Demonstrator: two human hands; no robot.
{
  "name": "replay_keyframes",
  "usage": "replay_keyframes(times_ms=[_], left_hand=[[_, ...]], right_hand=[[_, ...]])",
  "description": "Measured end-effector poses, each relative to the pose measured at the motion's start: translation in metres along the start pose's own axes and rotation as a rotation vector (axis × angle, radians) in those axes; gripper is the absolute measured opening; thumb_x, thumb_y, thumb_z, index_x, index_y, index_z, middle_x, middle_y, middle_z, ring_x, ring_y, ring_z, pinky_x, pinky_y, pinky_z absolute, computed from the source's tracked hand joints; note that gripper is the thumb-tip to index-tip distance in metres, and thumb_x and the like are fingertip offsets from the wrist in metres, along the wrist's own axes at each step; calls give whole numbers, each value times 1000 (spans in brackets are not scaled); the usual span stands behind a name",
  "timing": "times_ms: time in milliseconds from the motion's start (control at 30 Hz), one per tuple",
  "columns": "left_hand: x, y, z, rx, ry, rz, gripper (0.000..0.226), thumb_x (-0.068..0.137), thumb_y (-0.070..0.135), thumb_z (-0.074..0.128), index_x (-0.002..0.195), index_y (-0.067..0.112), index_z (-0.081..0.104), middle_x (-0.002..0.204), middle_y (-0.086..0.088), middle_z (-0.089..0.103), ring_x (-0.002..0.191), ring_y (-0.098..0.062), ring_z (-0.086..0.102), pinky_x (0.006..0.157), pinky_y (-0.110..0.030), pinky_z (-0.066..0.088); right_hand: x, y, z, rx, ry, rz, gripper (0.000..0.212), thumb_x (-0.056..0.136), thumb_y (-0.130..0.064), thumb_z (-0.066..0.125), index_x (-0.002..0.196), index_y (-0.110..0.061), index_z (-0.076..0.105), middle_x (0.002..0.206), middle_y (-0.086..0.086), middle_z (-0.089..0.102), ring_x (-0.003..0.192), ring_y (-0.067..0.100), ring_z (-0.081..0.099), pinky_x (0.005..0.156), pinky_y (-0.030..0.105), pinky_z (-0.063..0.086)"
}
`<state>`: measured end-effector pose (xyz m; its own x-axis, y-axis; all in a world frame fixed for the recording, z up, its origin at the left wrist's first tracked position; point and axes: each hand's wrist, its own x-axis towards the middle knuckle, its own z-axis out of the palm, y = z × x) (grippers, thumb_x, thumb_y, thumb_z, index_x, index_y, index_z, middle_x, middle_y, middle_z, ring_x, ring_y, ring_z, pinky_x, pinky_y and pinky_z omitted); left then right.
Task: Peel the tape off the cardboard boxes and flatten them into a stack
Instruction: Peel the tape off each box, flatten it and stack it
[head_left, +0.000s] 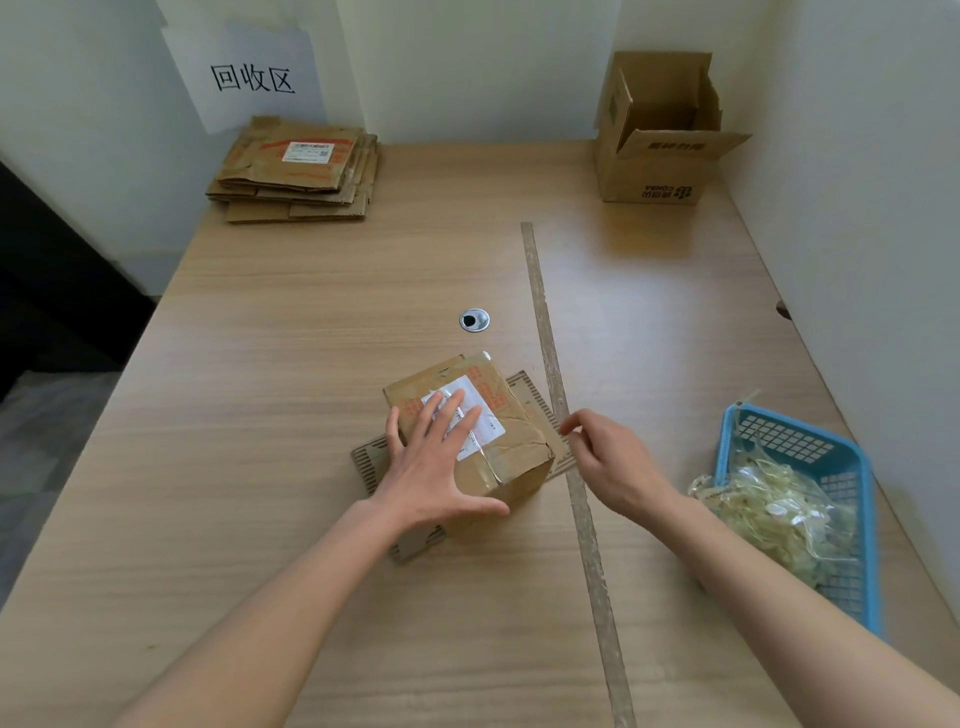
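Note:
A small taped cardboard box (511, 452) with a white shipping label stands near the middle of the wooden table (291, 332), on a flat piece of corrugated cardboard (371, 457). My left hand (436, 457) lies flat on the box's top with fingers spread, thumb down its near side. My right hand (608, 457) hovers just right of the box, thumb and forefinger close together at the box's right edge; whether they pinch tape I cannot tell. A stack of flattened boxes (296, 171) lies at the far left corner.
An open cardboard box (654, 135) stands at the far right. A blue plastic basket (826, 457) with crumpled peeled tape sits at the right edge. A long strip of tape (545, 332) runs along the table. A metal cable grommet (474, 319) sits beyond the box.

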<state>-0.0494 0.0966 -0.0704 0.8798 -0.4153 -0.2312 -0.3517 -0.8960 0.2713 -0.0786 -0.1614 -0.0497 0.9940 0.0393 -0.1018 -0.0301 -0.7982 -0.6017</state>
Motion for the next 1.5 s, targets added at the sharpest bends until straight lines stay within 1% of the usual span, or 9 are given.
replay_keyframes(times_ms=[67, 167, 433, 733, 900, 1067, 1267, 1400, 1500], left_hand=[[-1, -8, -6, -9, -78, 41, 136, 56, 98, 54, 161, 38, -7, 166, 15, -25, 146, -7, -37, 115, -60, -26], [-5, -15, -11, 41, -113, 83, 134, 61, 86, 67, 159, 41, -13, 164, 15, -30, 145, -6, -38, 114, -57, -28], [-13, 1, 4, 55, 28, -3, 121, 68, 92, 53, 161, 40, -5, 167, 16, -22, 151, -8, -28, 118, -58, -21], [-19, 14, 10, -19, -39, -59, 132, 59, 87, 58, 159, 39, -15, 164, 15, -30, 148, -9, -34, 115, -60, -23], [-20, 16, 5, 4, -67, -66, 131, 62, 71, 70, 159, 38, -12, 165, 14, -29, 149, -11, -33, 115, -60, -22], [-22, 19, 8, 5, -47, -65, 126, 63, 63, 67, 159, 38, -10, 165, 13, -27, 150, -11, -31, 116, -60, -20], [-23, 11, 2, 51, -74, 13, 125, 63, 59, 66, 160, 37, -10, 165, 13, -27, 149, -10, -33, 117, -60, -20], [-17, 7, -5, 112, -155, 158, 132, 61, 56, 76, 160, 38, -10, 164, 16, -29, 148, -8, -33, 116, -59, -23], [-13, 2, -10, 145, -211, 235, 133, 61, 52, 78, 161, 37, -10, 164, 17, -29, 148, -8, -34, 117, -59, -23]], right_hand=[[-7, -12, 4, 18, -81, -107, 13, 97, -32, 58, 107, -23, 59, 78, -14, 53, 71, 3, 51, 65, 27, 35], [-20, -20, 24, -15, -123, -195, 27, 86, -39, 72, 102, -26, 55, 91, -18, 50, 81, 0, 50, 72, 26, 44], [-58, -38, 71, 21, 258, 20, 37, 77, -39, 83, 101, -22, 59, 99, -12, 55, 77, 18, 61, 61, 36, 51], [-65, -38, 86, 152, 300, 192, 43, 73, -48, 85, 102, -22, 66, 103, -12, 60, 90, 16, 62, 76, 38, 52], [-65, -31, 90, 87, 370, 120, 30, 81, -40, 82, 99, -20, 68, 101, -10, 64, 80, 23, 66, 63, 40, 52], [-68, -37, 95, -100, 408, -4, 14, 84, -26, 77, 88, -16, 67, 90, -6, 65, 61, 28, 64, 43, 36, 48], [-51, -35, 54, -405, 229, -358, 34, 67, -8, 82, 72, -14, 49, 62, 0, 52, 40, 25, 50, 37, 25, 21], [-24, -51, -9, -415, 45, -496, 15, 79, -13, 68, 81, -12, 52, 70, 1, 59, 50, 29, 52, 44, 29, 29], [0, -60, -34, -361, -109, -416, 5, 88, -21, 63, 87, -17, 65, 79, -7, 65, 64, 17, 51, 52, 23, 35]])
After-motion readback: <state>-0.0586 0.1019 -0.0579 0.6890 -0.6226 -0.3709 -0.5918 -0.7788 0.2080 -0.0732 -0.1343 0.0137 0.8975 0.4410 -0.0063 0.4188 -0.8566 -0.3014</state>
